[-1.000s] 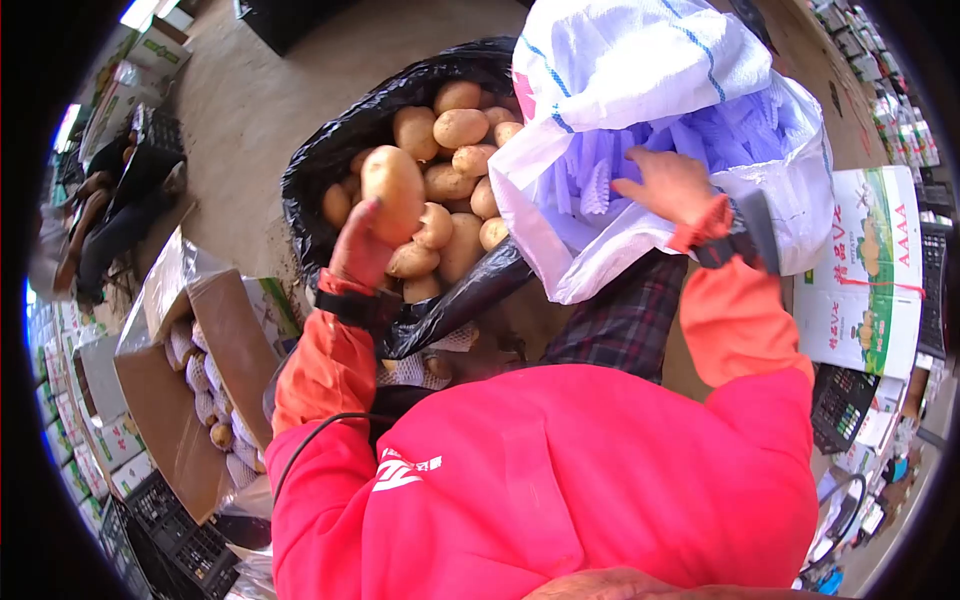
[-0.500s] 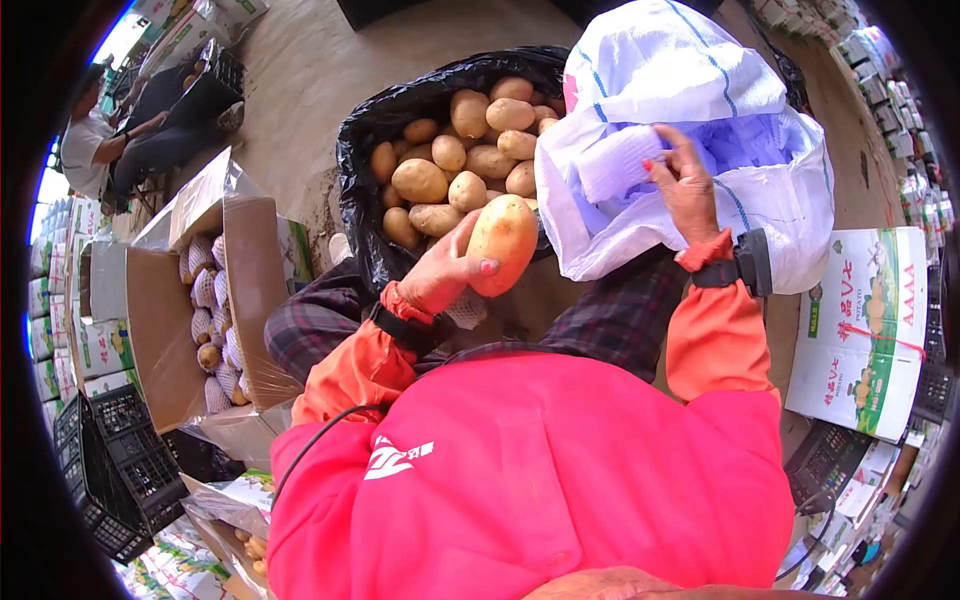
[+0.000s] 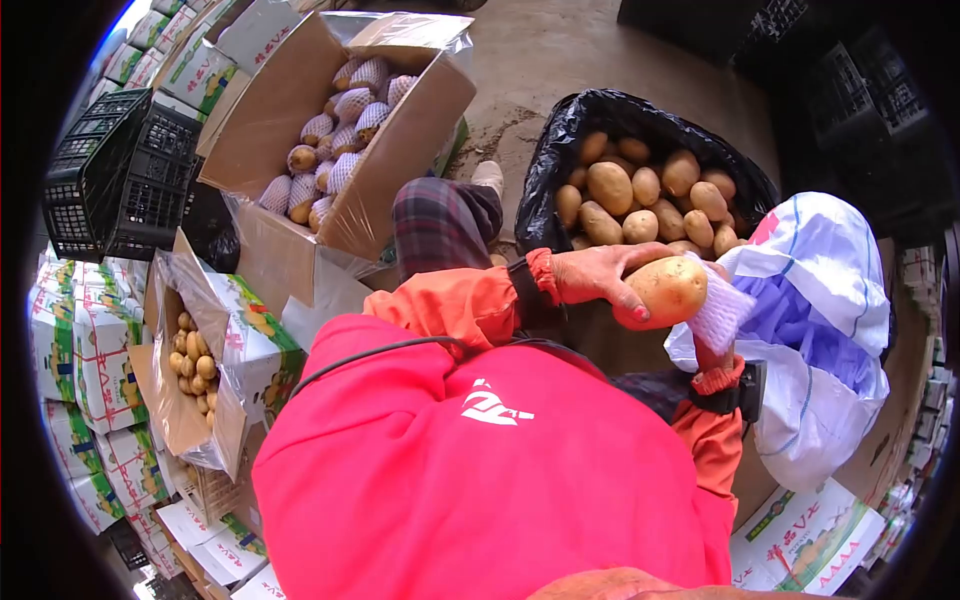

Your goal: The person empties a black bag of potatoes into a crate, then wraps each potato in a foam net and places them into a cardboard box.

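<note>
My left hand (image 3: 590, 275) is wrapped around a large tan potato (image 3: 665, 292) in front of my chest. A white foam net sleeve (image 3: 724, 308) sits over the potato's right end. My right hand (image 3: 714, 360) is at the sleeve from the right and below, closed on it, its fingers mostly hidden behind the netting. Just beyond my hands, a black plastic bag (image 3: 548, 165) holds loose bare potatoes (image 3: 640, 190). To the right stands an open white woven sack (image 3: 815, 400) full of pale violet foam sleeves (image 3: 810, 325).
At upper left, an open cardboard box (image 3: 262, 125) holds several netted potatoes (image 3: 345, 125). Below it is a smaller box (image 3: 180, 415) with bare potatoes. Black crates (image 3: 150, 180) stand at far left, with stacked printed cartons (image 3: 100, 350) below. A flat carton (image 3: 800, 540) lies at lower right.
My view has swung left, so the boxes show more fully. My right hand has drawn a foam net sleeve away from the sack and brought it onto the end of the potato.
</note>
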A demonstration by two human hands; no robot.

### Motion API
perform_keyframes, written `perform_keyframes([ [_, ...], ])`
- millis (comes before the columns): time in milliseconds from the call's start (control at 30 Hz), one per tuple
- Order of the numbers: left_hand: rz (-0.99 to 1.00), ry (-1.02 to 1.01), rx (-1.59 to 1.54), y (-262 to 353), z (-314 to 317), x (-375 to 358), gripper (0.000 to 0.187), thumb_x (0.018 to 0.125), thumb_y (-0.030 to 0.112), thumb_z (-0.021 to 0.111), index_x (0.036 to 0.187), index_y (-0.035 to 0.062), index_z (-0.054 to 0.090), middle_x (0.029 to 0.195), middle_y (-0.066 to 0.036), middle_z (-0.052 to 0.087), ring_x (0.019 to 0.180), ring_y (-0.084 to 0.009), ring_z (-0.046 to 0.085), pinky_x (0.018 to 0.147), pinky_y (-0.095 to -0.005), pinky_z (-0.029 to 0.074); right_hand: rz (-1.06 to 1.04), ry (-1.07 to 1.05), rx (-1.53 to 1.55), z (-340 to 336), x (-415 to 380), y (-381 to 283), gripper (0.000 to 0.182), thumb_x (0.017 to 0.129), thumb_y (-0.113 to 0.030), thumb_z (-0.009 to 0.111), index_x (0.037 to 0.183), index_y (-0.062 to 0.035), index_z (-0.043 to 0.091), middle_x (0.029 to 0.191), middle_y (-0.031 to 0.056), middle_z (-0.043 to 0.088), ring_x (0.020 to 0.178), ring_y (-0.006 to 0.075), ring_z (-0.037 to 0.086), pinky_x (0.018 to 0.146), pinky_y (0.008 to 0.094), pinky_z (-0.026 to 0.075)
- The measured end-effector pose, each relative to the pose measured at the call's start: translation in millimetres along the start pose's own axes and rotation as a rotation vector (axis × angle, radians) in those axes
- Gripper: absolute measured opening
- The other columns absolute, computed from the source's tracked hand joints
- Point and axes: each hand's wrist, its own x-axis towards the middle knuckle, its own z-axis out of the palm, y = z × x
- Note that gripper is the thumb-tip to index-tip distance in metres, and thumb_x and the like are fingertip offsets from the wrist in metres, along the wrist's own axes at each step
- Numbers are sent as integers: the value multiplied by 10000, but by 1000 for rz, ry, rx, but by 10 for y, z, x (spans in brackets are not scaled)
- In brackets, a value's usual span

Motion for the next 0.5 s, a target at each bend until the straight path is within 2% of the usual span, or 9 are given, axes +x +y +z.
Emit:
perform_keyframes([
  [100, -12, 32, 16, 104, -59, -172, 877, 576, 193, 780, 1294, 37, 300, 1206, -81, 430, 1121, -151, 413, 947, -284, 337, -100, -93, -154, 135, 142, -126, 277, 698, -45, 644, 949, -4, 535, 883, 90, 562, 809, 178, 547, 685, 286, 438],
  [133, -46, 76, 20, 107, -79, -204, 887, 571, 188, 783, 1298, 39, 298, 1204, -87, 435, 1107, -161, 431, 935, -287, 357, -151, 19, -268, 226, 173, -32, 212, 709, -67, 637, 889, -24, 534, 802, 118, 568, 746, 217, 569, 640, 300, 445],
  [200, -29, 135, 8, 94, -134, -262, 911, 557, 182, 793, 1303, 40, 288, 1188, -98, 449, 1072, -181, 469, 899, -304, 406, -83, 18, -337, 280, 216, -81, 149, 740, -121, 610, 862, -90, 530, 721, 118, 575, 664, 280, 592, 564, 347, 449],
  [267, -27, 65, -130, 138, -100, -300, 869, 573, 143, 762, 1301, 15, 305, 1205, -85, 445, 1118, -157, 422, 950, -291, 338, -30, 64, -496, 411, 260, -204, 160, 770, -161, 595, 875, -87, 501, 687, 125, 567, 642, 271, 605, 538, 333, 449],
  [333, -84, 68, -78, 100, -136, -294, 947, 547, 211, 801, 1314, 30, 276, 1206, -99, 447, 1078, -180, 469, 891, -319, 418, 87, 17, -239, 444, 312, -279, 144, 819, -181, 551, 900, -81, 485, 728, 109, 570, 672, 217, 600, 576, 307, 458],
  [367, -78, 76, -79, 65, -151, -294, 947, 547, 211, 801, 1314, 30, 276, 1206, -99, 447, 1078, -180, 469, 891, -319, 418, 83, 8, -239, 410, 328, -116, 144, 819, -181, 551, 900, -81, 485, 728, 109, 570, 672, 217, 600, 576, 307, 458],
  [433, -9, 155, -119, 46, -182, -304, 922, 576, 256, 777, 1318, 28, 279, 1190, -91, 457, 1093, -168, 451, 931, -300, 371, 211, 103, 810, 392, 479, 206, 160, 857, -146, 479, 986, -51, 479, 911, 103, 575, 801, 201, 578, 703, 296, 464],
  [467, 39, 185, -7, 114, -195, -320, 843, 616, 276, 740, 1301, 20, 320, 1203, -92, 437, 1133, -161, 409, 962, -291, 322, 222, 202, 862, 408, 456, 157, 144, 884, -150, 441, 974, -44, 475, 902, 79, 560, 797, 189, 567, 719, 294, 470],
  [500, 82, 280, 178, 130, -248, -328, 800, 624, 268, 733, 1281, 15, 352, 1212, -101, 423, 1144, -175, 400, 965, -296, 318, 134, 285, 658, 489, 490, 41, 159, 896, -165, 430, 970, -32, 473, 884, 67, 556, 798, 161, 557, 718, 281, 465],
])
